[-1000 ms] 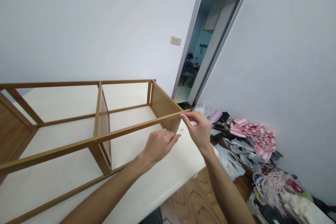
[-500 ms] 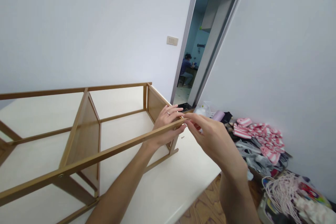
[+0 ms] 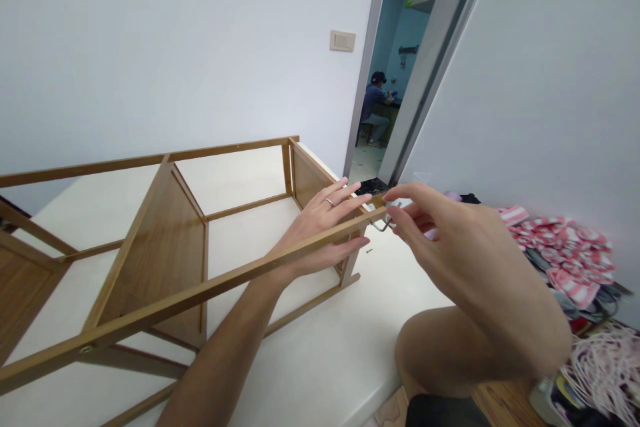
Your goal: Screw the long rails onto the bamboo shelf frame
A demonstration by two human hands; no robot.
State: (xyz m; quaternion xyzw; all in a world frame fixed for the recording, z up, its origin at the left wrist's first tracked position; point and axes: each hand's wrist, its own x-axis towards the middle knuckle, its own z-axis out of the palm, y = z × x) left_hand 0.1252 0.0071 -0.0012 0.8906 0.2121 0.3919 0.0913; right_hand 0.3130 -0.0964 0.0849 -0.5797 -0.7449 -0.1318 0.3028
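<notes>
A brown wooden shelf frame (image 3: 200, 297) lies on its side on the white table (image 3: 295, 360). My left hand (image 3: 325, 221) is at the near end of its long top rail, fingers spread above the wood and thumb below it. Between the thumb and fingertips of my right hand (image 3: 450, 240) is a bent metal hex key (image 3: 381, 226), with its short end against the rail's side near the corner. Whether that end sits in a bolt is too small to tell. A small screw (image 3: 369, 251) lies on the table just below.
Wooden panels (image 3: 155, 253) divide the frame. My bent knee (image 3: 425, 347) is at the table's edge. Pink-and-white striped cloth (image 3: 570, 247) and a bundle of pale cords (image 3: 610, 367) are piled on the right. Through the doorway, a person (image 3: 375, 107) sits at a counter.
The view has shifted and come closer to the frame. My right hand has drawn back from the rail's end, so the hex key shows. My left fingers have spread wider.
</notes>
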